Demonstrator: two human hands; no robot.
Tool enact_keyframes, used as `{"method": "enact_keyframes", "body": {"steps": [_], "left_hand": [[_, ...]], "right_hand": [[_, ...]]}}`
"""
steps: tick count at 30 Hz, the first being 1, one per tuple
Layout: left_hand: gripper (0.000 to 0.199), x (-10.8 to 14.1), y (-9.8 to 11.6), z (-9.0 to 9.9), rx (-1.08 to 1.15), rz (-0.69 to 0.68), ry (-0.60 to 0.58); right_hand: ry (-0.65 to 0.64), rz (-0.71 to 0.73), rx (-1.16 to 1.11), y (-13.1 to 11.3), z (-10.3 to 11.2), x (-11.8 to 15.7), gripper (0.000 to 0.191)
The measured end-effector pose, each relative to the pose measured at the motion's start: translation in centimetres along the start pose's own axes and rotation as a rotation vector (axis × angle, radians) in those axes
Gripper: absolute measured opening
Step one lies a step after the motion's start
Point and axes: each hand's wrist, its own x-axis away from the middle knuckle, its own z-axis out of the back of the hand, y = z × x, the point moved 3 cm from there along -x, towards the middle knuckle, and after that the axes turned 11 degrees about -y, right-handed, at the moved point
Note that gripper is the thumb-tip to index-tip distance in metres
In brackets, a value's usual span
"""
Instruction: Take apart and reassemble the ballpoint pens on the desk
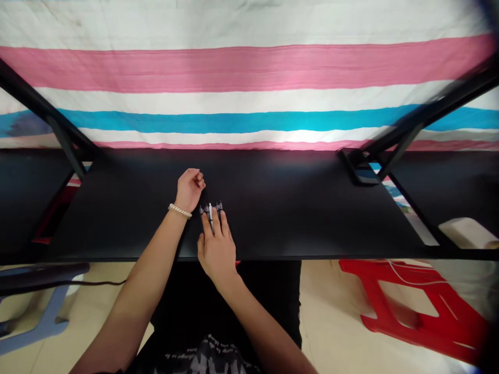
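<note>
On the black table [288, 208], several pens [211, 212] lie side by side near the front edge, one white and the others dark or clear. My right hand [218, 252] rests over them palm down, its fingers stretched out on the pens, whose tips show beyond the fingertips. To the upper left of the pens, my left hand [189, 189] lies on the table with its fingers curled in. Whether anything is inside those curled fingers is hidden. A braided bracelet [180, 210] circles the left wrist.
A black phone-like device [365, 174] lies at the table's back right, by a black metal frame [405, 119]. A striped cloth [241, 67] hangs behind. A red stool [413, 306] stands at the lower right, a blue-grey stool [47, 311] at the lower left.
</note>
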Motion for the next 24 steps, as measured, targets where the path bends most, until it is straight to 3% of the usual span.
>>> {"method": "enact_keyframes", "body": {"steps": [16,20,24], "left_hand": [[0.022,-0.1,-0.4,0.2,-0.095,-0.036,-0.042],[0.021,-0.1,-0.4,0.2,-0.102,-0.042,-0.046],[0.022,-0.1,-0.4,0.3,-0.111,-0.047,-0.033]], "right_hand": [[0.005,0.003,0.008,0.4,0.4,-0.6,0.055],[0.047,0.01,-0.031,1.5,1.1,0.4,0.063],[0.08,0.013,-0.054,3.3,1.5,2.3,0.055]]}}
